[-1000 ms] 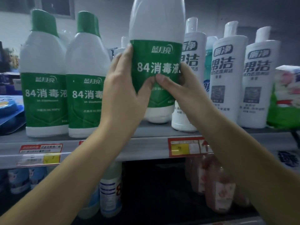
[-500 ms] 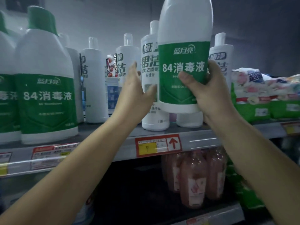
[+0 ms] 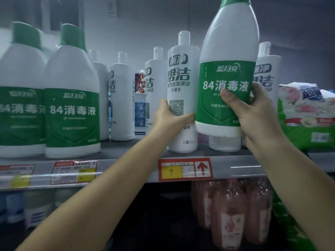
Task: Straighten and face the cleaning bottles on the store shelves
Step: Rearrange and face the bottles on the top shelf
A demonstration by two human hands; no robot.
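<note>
Green-labelled white disinfectant bottle [image 3: 227, 84], held above the grey metal shelf [image 3: 126, 165], now sits in the right hand [image 3: 253, 113] alone, thumb across its label, tilted slightly right. The left hand [image 3: 170, 116] has let go of it and now curls round the tall white cylindrical cleaner bottle [image 3: 182, 91] standing just beside it. The held bottle's green cap is cut off at the top edge. Two matching green-capped bottles [image 3: 72, 98] stand blurred at left; pink bottles [image 3: 230, 214] below are dim.
</note>
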